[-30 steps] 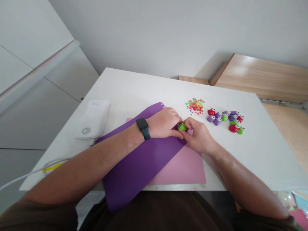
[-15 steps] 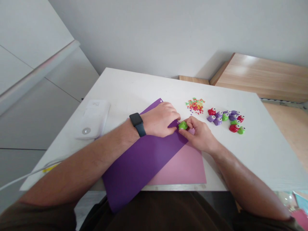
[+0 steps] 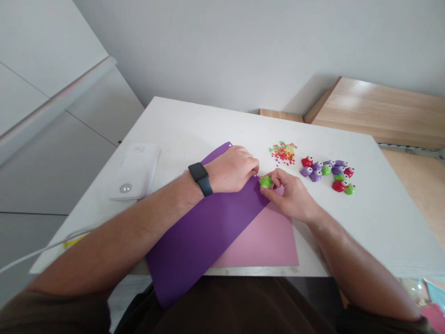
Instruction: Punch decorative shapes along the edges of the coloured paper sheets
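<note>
A purple sheet of paper (image 3: pixel 208 232) lies slanted over a pink sheet (image 3: pixel 257 241), its lower end hanging past the front edge of the table. Along its upper edge, my left hand (image 3: pixel 236 169) is closed with curled fingers, gripping the paper near the far right corner. My right hand (image 3: pixel 290 192) is closed around a small green craft punch (image 3: pixel 266 182), pinched between thumb and fingers at that corner. Small star-shaped holes show in the paper, one at the far tip (image 3: pixel 230 145) and another beside the punch. How far the paper sits inside the punch is hidden.
Small coloured paper cutouts (image 3: pixel 283 153) lie in a pile beyond my right hand. Several red, purple and green punches (image 3: pixel 327 169) stand to the right. A white device (image 3: pixel 137 169) with a cable lies left on the white table (image 3: pixel 365 232). A wooden panel (image 3: pixel 375 106) is behind.
My left fingers have curled in tighter at the paper's edge, the thumb no longer stretched over it. The right hand and green punch stay at the corner, nearly unmoved.
</note>
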Motion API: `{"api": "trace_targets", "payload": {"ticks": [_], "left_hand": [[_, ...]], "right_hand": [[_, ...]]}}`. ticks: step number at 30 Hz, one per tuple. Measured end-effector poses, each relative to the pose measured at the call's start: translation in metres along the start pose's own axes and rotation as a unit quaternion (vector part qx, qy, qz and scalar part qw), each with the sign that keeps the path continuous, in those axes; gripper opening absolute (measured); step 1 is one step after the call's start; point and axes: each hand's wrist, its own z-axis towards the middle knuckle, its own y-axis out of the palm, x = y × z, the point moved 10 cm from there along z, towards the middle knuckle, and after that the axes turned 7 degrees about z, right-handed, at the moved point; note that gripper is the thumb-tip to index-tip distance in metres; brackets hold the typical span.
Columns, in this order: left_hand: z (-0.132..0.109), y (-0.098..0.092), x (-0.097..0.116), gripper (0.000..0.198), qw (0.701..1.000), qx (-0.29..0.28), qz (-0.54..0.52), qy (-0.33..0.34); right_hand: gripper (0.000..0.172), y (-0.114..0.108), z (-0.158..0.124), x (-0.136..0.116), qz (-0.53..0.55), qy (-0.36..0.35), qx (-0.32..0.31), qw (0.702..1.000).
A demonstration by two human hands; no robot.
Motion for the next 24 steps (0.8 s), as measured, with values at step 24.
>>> {"api": "trace_targets", "payload": {"ticks": [24], "left_hand": [[-0.0008,0.0008,-0.0019,0.019,0.999,-0.006,-0.023,-0.026]], "right_hand": [[0.036,0.0040,-0.0008,0.0006,-0.007,-0.002,-0.016,1.000]]}}
